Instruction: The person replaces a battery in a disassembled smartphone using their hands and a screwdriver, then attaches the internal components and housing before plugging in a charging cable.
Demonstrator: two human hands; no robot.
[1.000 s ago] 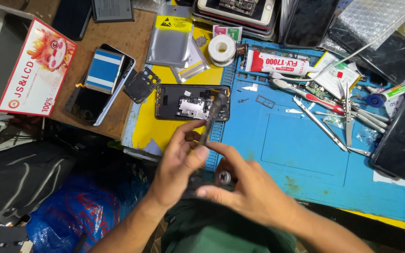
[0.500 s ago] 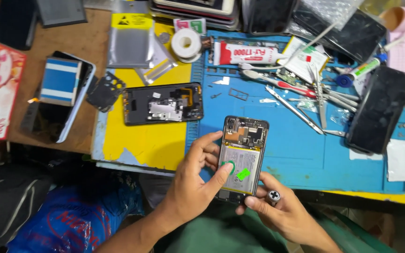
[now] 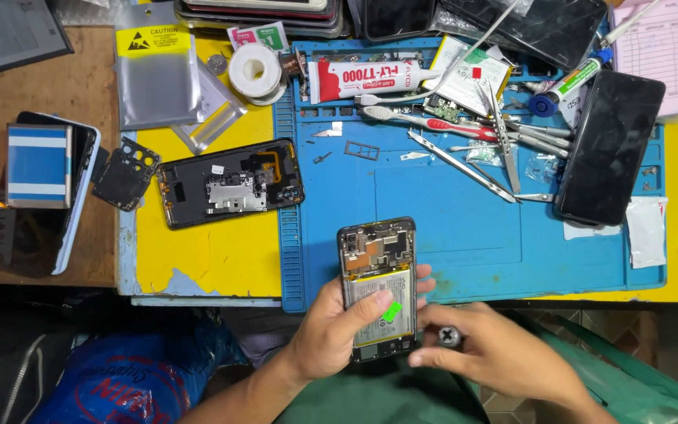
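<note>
My left hand [image 3: 335, 330] holds an opened phone [image 3: 378, 267] with its back off, thumb lying across the grey battery near a green tab. The circuit board shows at the phone's top end, over the front edge of the blue work mat [image 3: 464, 228]. My right hand [image 3: 496, 357] sits just right of the phone's lower end and pinches a small screwdriver [image 3: 448, 337], its round knurled cap facing the camera. A black phone back frame [image 3: 231, 182] lies on the yellow surface to the upper left.
Tweezers and pry tools [image 3: 480, 149], a white glue tube [image 3: 370, 76], a tape roll [image 3: 253, 71] and a dark phone [image 3: 610, 146] crowd the back of the mat. A stack of phones [image 3: 41, 188] lies far left. A blue bag [image 3: 127, 377] sits below the bench.
The opened phone came up from under the bench edge into my left hand and now lies steady over the mat's front. My right hand shifted right with the screwdriver. The camera view drifted.
</note>
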